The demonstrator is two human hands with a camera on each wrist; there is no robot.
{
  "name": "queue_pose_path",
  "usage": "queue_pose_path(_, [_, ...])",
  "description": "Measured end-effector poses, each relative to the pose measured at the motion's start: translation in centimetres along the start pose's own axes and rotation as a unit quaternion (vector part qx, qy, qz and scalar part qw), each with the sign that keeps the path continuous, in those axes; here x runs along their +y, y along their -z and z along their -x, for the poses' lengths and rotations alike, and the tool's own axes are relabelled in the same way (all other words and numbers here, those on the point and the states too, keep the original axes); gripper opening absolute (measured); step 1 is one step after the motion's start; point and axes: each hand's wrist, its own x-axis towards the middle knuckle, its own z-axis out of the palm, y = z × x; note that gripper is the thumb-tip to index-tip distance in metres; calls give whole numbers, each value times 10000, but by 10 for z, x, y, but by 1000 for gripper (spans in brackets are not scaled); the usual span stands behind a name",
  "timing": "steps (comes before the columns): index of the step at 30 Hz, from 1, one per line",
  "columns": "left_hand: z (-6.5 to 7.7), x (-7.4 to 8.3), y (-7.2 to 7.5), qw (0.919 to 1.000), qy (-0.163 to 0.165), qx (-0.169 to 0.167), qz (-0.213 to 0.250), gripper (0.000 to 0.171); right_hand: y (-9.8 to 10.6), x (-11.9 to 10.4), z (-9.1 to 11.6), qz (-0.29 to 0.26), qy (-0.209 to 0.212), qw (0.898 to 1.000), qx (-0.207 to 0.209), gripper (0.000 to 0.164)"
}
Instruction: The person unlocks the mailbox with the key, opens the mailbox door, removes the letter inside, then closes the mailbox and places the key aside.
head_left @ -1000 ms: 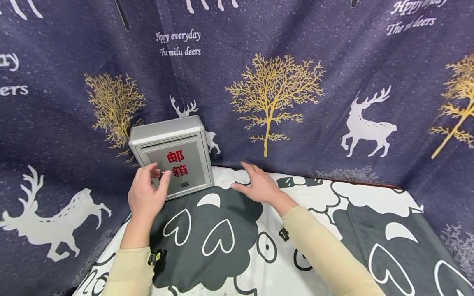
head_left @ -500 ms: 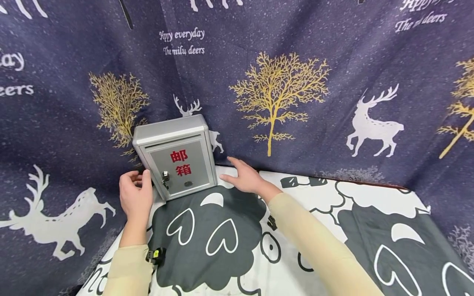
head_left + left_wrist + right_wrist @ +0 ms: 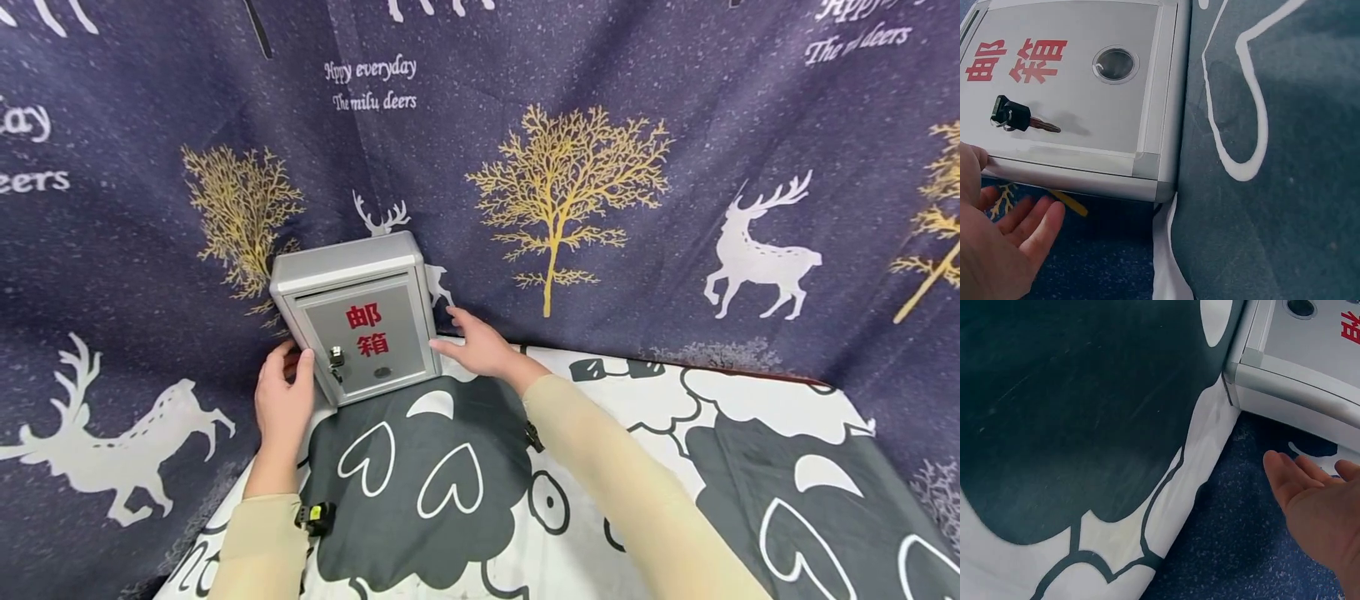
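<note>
A silver metal mailbox (image 3: pixel 360 308) with red characters stands upright against the cloth backdrop, its door closed. Keys (image 3: pixel 1016 115) hang from the lock at the door's left side. My left hand (image 3: pixel 285 400) is at the box's left side, thumb tip right at the front edge. In the left wrist view its other fingers (image 3: pixel 1044 231) extend loosely beside the side wall. On the opposite side, my right hand (image 3: pixel 483 346) reaches toward the box with thumb and fingers spread. The right wrist view shows its fingers (image 3: pixel 1282 475) close to the side wall, holding nothing.
A white and dark grey cartoon-print cloth (image 3: pixel 420 550) covers the table under the box. Behind hangs a navy curtain (image 3: pixel 480 233) with golden trees and white deer. Dark straps with small devices (image 3: pixel 315 518) sit at the sleeves.
My left hand has left the lock area, gone out to the left, then come in against the box's left side. My right hand has moved left, closer to the box's right side.
</note>
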Motion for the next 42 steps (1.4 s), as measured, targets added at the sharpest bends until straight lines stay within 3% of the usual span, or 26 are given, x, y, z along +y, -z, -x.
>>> queue_pose_path(4, [-2,-10,-4,9998,-131,-133,-73,51,-4,-5,-6,-264,-106,9996,88,85])
queue_pose_path(8, [-7,-26,-11,9998,-25,-159,-115,51,-8,-10,-12,-356,-161,9990,197,80])
queue_pose_path(14, [-7,-34,-19,9999,-42,90,85,50,-13,-23,-17,-412,-51,9982,438,66])
queue_pose_path(24, [-14,-63,-28,9921,-997,759,-58,45,-20,-31,-19,-380,-28,9902,1342,59])
queue_pose_path(27, [-13,-58,-28,9913,-1009,850,-42,44,-22,-31,-18,-246,141,9848,1716,54])
queue_pose_path(31, [-7,-37,-23,9911,-918,944,174,42,-23,-31,-17,30,343,9763,2138,50])
queue_pose_path(36, [-2,-19,-18,9917,-752,1012,270,41,-27,-31,-17,547,507,9673,2424,47])
queue_pose_path(42, [-3,-26,-22,9922,-743,1002,11,41,-27,-34,-10,1261,686,9560,2559,47])
